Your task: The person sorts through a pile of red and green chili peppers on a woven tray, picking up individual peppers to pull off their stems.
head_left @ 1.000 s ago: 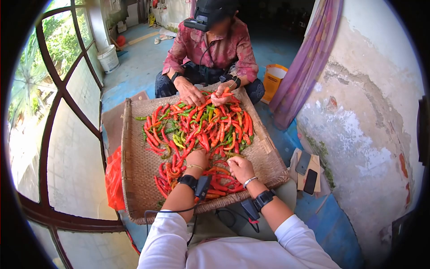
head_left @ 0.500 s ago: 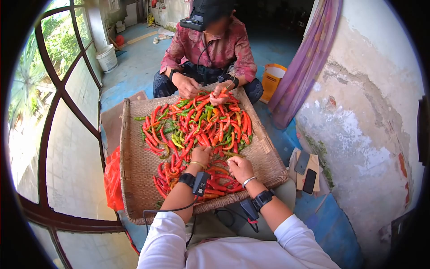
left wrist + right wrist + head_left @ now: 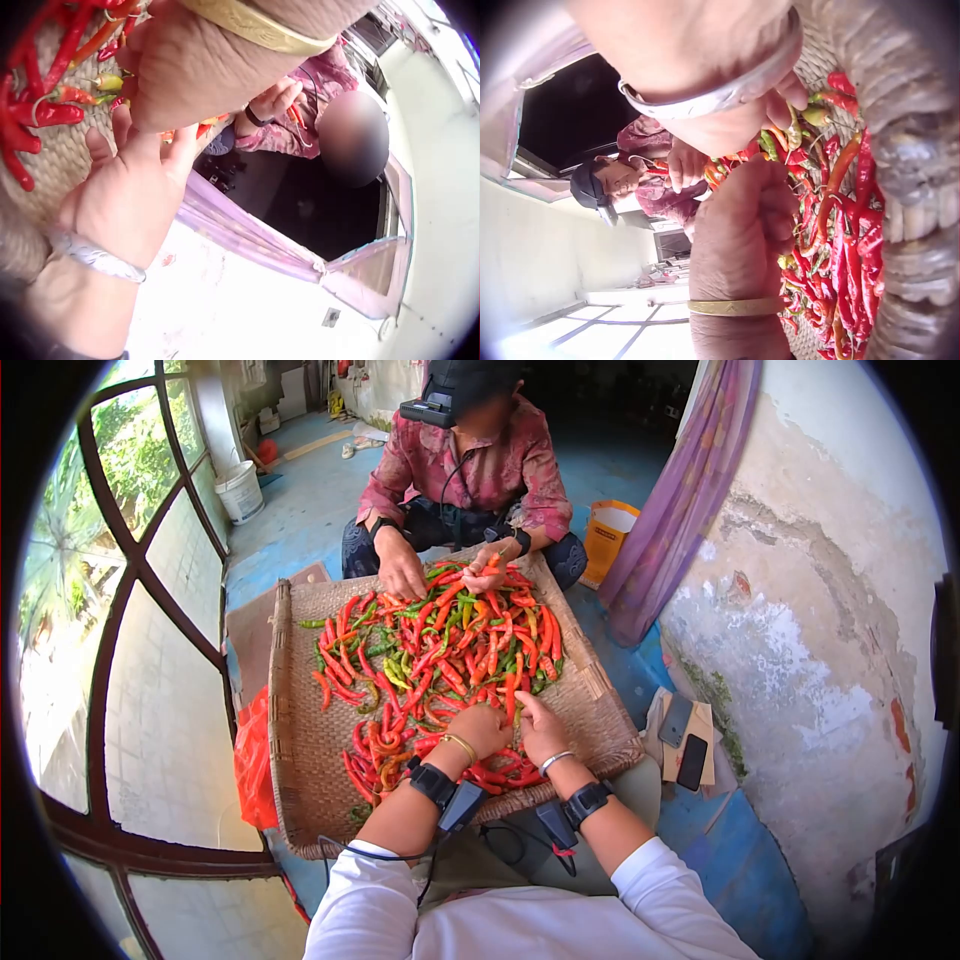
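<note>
In the head view, a heap of red, green and yellow chili peppers (image 3: 440, 645) covers much of a woven tray (image 3: 300, 760). My left hand (image 3: 480, 728), with a gold bangle, is curled close beside my right hand (image 3: 543, 732) over the near chilies. A red chili pepper (image 3: 510, 692) sticks up between the two hands, pinched at my left fingers. My right hand, wearing a silver bangle, holds a yellow-green chili (image 3: 793, 129) under its fingers. From the left wrist view, the right fingers reach up against the left hand, whose fingertips are hidden.
Across the tray a person in a pink patterned shirt (image 3: 470, 470) handles chilies with both hands. A red plastic bag (image 3: 255, 760) hangs at the tray's left. Two phones (image 3: 676, 720) lie on the right. A yellow box (image 3: 607, 545) and white bucket (image 3: 240, 492) stand behind.
My left hand has come out of the heap and moved right, next to my right hand, with a red chili now upright between them. The other person's hand has dropped back to the chilies.
</note>
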The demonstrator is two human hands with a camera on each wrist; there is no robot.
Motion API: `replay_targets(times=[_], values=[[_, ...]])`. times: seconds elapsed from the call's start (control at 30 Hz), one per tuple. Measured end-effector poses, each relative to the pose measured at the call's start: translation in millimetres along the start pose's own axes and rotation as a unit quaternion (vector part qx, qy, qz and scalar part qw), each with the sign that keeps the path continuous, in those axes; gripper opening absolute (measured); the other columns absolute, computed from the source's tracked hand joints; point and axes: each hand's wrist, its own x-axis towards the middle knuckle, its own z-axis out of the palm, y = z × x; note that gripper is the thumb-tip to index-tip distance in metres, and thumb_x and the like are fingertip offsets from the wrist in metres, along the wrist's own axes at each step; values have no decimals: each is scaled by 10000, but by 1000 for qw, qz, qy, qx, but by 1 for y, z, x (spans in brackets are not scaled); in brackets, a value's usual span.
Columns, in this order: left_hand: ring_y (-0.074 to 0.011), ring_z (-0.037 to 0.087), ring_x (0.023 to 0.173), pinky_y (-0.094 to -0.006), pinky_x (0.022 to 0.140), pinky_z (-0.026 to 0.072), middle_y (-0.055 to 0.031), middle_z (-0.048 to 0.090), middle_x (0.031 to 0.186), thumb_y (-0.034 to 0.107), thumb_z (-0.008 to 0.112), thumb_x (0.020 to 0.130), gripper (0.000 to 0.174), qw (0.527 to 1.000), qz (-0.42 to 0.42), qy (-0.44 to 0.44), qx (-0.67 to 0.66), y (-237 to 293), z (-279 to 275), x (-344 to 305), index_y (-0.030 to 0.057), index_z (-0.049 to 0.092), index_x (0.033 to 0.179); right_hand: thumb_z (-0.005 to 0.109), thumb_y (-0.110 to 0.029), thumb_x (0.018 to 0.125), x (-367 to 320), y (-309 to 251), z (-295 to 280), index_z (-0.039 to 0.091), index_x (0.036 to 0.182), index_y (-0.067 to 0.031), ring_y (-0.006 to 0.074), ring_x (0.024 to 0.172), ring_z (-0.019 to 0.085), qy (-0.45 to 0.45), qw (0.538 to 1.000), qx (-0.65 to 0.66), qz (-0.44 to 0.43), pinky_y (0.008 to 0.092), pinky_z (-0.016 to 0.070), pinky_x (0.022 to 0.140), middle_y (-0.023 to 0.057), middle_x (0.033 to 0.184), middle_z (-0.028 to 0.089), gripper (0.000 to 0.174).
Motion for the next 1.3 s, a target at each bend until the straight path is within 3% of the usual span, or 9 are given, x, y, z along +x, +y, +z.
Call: replay_targets(times=[0.23, 0.43, 0.5, 0.93, 1.03, 1.07, 1.13, 1.17, 1.3], values=[[-295, 550, 565, -357, 529, 442, -137, 552, 591, 254, 514, 706, 204, 998, 57, 5, 32, 16, -18, -5, 63, 584, 688, 517, 21, 652, -2, -7, -3, 567, 916, -86, 267, 770, 524, -34, 996, -39, -67, 319, 422, 673, 110, 819, 529, 290], [-290, 557, 710, -331, 635, 453, -145, 573, 796, 145, 585, 679, 232, 976, 89, 108, -165, 8, -12, -1, 47, 565, 889, 531, -55, 722, 5, -2, -2, 559, 851, -48, 224, 673, 554, 100, 992, 50, -54, 297, 443, 605, 92, 740, 552, 133], [-295, 544, 772, -323, 674, 447, -142, 560, 875, 117, 593, 672, 301, 987, 77, 81, -112, 3, -7, -1, 55, 541, 962, 528, -126, 774, 3, -7, -3, 555, 844, -38, 136, 530, 538, 57, 958, 247, 133, 252, 439, 492, 44, 618, 540, 115], [-279, 544, 732, -355, 620, 451, -95, 541, 826, 186, 569, 684, 228, 990, 103, 92, -16, -17, 3, 2, 76, 560, 883, 328, -388, 859, 2, -13, -21, 541, 756, 5, 99, 445, 499, 72, 894, 409, 170, 193, 399, 392, 55, 592, 534, 459], [-235, 559, 642, -332, 558, 452, -90, 548, 739, 187, 564, 720, 195, 989, 75, 129, 2, -34, 7, 4, 50, 551, 858, 343, -371, 859, 2, -15, -21, 545, 753, 3, 93, 438, 484, 91, 897, 396, 175, 195, 391, 398, 51, 584, 527, 438], [-189, 546, 583, -301, 513, 442, -76, 545, 691, 193, 556, 742, 182, 981, -25, 119, -149, -36, 6, 4, 46, 549, 849, 355, -356, 858, 3, -17, -21, 547, 750, 1, 89, 435, 476, 91, 898, 385, 192, 196, 387, 402, 48, 578, 521, 420], [-64, 482, 467, -203, 408, 389, -26, 531, 606, 204, 526, 796, 166, 891, -167, 108, -409, -33, -8, 6, 39, 540, 793, 370, -337, 856, 2, -21, -21, 549, 749, 1, 84, 434, 468, 62, 916, 347, 190, 196, 385, 407, 44, 575, 515, 398], [-64, 482, 467, -203, 408, 389, -26, 531, 606, 204, 526, 796, 166, 890, -168, 108, -409, -34, -16, 9, 39, 540, 793, 386, -319, 855, 2, -23, -20, 550, 747, 1, 79, 432, 460, 32, 932, 309, 187, 196, 383, 413, 40, 571, 509, 375], [-69, 460, 434, -191, 382, 386, -6, 529, 594, 226, 497, 817, 190, 703, -151, 286, -633, -52, -53, 15, 60, 512, 726, 418, -273, 846, 3, -21, -18, 555, 752, 8, 75, 426, 445, 15, 936, 299, 185, 198, 381, 422, 31, 568, 500, 326]])
